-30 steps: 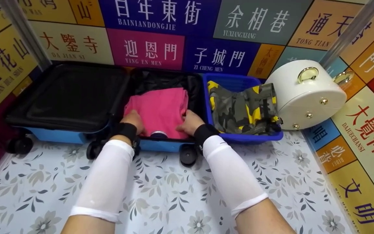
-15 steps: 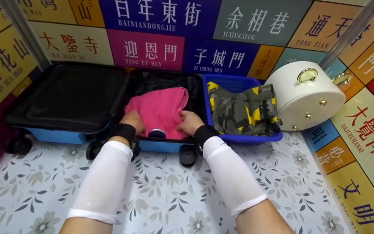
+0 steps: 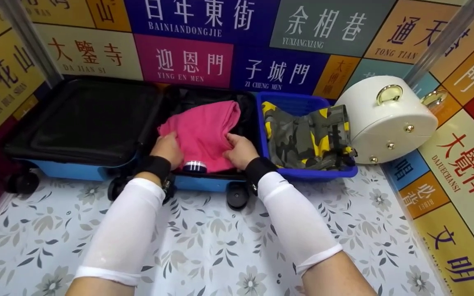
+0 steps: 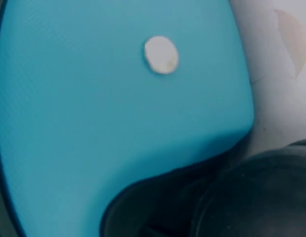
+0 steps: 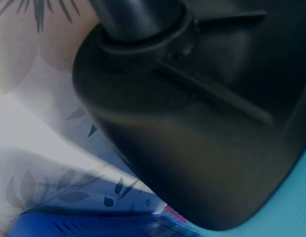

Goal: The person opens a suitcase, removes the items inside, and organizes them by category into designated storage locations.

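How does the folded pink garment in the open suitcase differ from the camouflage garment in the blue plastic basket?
The folded pink garment is one plain colour; the camouflage garment is patterned grey, green and yellow. The pink one lies in the open blue suitcase, gripped by the left hand and right hand; the camouflage one sits untouched in the blue plastic basket. Both are soft cloth.

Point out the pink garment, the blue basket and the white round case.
pink garment (image 3: 206, 127), head view, on the flat middle of the folded cloth.
blue basket (image 3: 292, 102), head view, on the bare far inner wall.
white round case (image 3: 379, 123), head view, on its curved white side.
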The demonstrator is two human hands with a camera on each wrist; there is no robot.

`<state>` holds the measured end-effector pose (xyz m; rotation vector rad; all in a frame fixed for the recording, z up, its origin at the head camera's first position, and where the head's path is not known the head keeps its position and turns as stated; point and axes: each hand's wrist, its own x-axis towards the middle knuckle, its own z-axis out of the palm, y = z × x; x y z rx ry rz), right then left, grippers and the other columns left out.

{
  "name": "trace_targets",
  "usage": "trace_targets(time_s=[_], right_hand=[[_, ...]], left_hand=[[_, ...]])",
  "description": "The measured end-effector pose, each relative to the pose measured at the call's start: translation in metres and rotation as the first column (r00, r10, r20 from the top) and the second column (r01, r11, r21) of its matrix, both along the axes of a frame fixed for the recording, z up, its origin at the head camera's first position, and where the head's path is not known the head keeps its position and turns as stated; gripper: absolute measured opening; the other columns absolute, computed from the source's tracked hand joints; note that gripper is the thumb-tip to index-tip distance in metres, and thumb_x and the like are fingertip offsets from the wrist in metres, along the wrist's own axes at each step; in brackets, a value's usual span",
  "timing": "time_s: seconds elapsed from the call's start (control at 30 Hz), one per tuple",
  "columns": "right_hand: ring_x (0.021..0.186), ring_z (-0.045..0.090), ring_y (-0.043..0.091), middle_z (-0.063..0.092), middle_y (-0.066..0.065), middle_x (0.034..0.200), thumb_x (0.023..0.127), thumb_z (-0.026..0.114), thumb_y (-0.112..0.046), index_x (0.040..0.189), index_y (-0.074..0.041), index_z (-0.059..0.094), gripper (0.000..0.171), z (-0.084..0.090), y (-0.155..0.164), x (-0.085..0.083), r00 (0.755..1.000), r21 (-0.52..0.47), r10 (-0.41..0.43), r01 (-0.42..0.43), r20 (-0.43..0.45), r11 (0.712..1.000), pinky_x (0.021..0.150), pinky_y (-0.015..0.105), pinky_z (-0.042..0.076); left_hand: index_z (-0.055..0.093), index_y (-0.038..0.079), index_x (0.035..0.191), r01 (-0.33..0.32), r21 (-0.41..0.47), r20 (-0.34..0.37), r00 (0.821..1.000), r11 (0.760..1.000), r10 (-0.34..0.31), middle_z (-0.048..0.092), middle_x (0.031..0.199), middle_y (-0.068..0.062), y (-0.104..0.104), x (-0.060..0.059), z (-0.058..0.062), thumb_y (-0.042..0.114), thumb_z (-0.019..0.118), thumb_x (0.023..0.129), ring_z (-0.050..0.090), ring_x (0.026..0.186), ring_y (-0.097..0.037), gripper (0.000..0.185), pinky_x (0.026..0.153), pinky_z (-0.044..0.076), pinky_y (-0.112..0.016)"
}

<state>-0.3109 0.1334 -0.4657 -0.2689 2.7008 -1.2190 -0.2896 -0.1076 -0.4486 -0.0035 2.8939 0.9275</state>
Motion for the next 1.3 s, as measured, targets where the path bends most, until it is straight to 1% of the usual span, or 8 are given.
trace_targets(time_s=[0.07,0.13,0.2,0.27,0.47,0.7,1.17,1.3], right_hand=[[0.107,0.073,0.028,0.058,0.008,0.156,0.092,0.069,-0.001,0.160,-0.013,0.046,0.073,0.000,0.000,0.000,0.999,0.016,-0.005,0.006,-0.042,1.000,0.063,0.029,0.061],[0.120,0.069,0.026,0.058,0.008,0.155,0.092,0.069,-0.001,0.159,-0.012,0.047,0.072,0.001,0.000,0.000,0.997,0.031,-0.010,0.013,-0.077,0.999,0.085,0.030,0.062],[0.134,0.061,0.021,0.058,0.009,0.154,0.091,0.069,-0.001,0.159,-0.010,0.048,0.071,0.002,0.000,0.000,0.995,0.041,-0.013,0.018,-0.103,0.999,0.105,0.030,0.054],[0.140,0.057,0.022,0.056,0.011,0.156,0.092,0.069,-0.001,0.159,-0.008,0.047,0.071,0.002,0.000,0.000,0.994,0.036,-0.020,0.024,-0.108,0.999,0.115,0.032,0.048],[0.148,0.051,0.024,0.054,0.012,0.158,0.093,0.069,-0.003,0.158,-0.005,0.047,0.069,0.003,0.000,0.001,0.987,0.034,-0.052,0.058,-0.154,0.998,0.123,0.033,0.040],[0.146,0.053,0.026,0.057,0.014,0.154,0.091,0.068,-0.002,0.155,-0.004,0.051,0.066,0.005,0.000,0.005,0.970,0.011,-0.094,0.099,-0.225,0.995,0.122,0.033,0.041],[0.145,0.054,0.027,0.057,0.016,0.153,0.091,0.062,0.002,0.154,0.000,0.051,0.064,0.019,0.013,0.010,0.934,-0.095,-0.156,0.132,-0.322,0.987,0.121,0.034,0.043],[0.147,0.051,0.028,0.053,0.016,0.157,0.092,0.059,0.002,0.155,0.000,0.048,0.064,0.024,0.018,0.009,0.935,-0.114,-0.156,0.126,-0.318,0.985,0.123,0.034,0.041]], left_hand=[[0.042,-0.002,0.157,-0.008,0.017,-0.006,1.000,1.000,0.008,0.054,0.150,-0.031,0.001,0.000,0.000,0.006,0.060,0.092,0.043,0.148,-0.045,0.068,0.122,0.041,-0.050],[0.038,-0.001,0.160,-0.013,0.037,-0.012,1.000,0.999,0.014,0.050,0.153,-0.032,0.002,-0.001,0.000,0.007,0.061,0.093,0.039,0.149,-0.045,0.071,0.123,0.039,-0.050],[0.037,-0.001,0.161,-0.016,0.053,-0.029,0.999,0.998,0.017,0.048,0.154,-0.033,0.003,-0.001,-0.001,0.007,0.061,0.093,0.038,0.150,-0.044,0.072,0.124,0.038,-0.049],[0.036,-0.001,0.161,-0.017,0.065,-0.046,0.999,0.998,0.020,0.048,0.155,-0.032,0.004,-0.002,-0.001,0.006,0.060,0.094,0.037,0.151,-0.043,0.073,0.125,0.037,-0.048],[0.034,-0.001,0.162,-0.030,0.097,-0.091,0.995,0.995,0.039,0.046,0.157,-0.031,0.007,-0.004,-0.002,0.003,0.060,0.093,0.036,0.153,-0.040,0.075,0.128,0.033,-0.044],[0.032,0.002,0.164,-0.055,0.146,-0.118,0.990,0.988,0.073,0.039,0.159,-0.032,0.012,-0.004,0.001,0.002,0.059,0.093,0.039,0.151,-0.040,0.076,0.127,0.034,-0.043],[0.036,0.001,0.163,-0.010,0.169,-0.270,0.961,0.986,0.056,0.041,0.154,-0.032,0.028,-0.003,0.018,0.004,0.063,0.095,0.043,0.147,-0.042,0.073,0.126,0.036,-0.043],[0.036,0.002,0.162,-0.011,0.184,-0.289,0.955,0.983,0.065,0.041,0.154,-0.031,0.033,-0.001,0.024,0.004,0.065,0.095,0.044,0.147,-0.042,0.073,0.125,0.036,-0.042]])
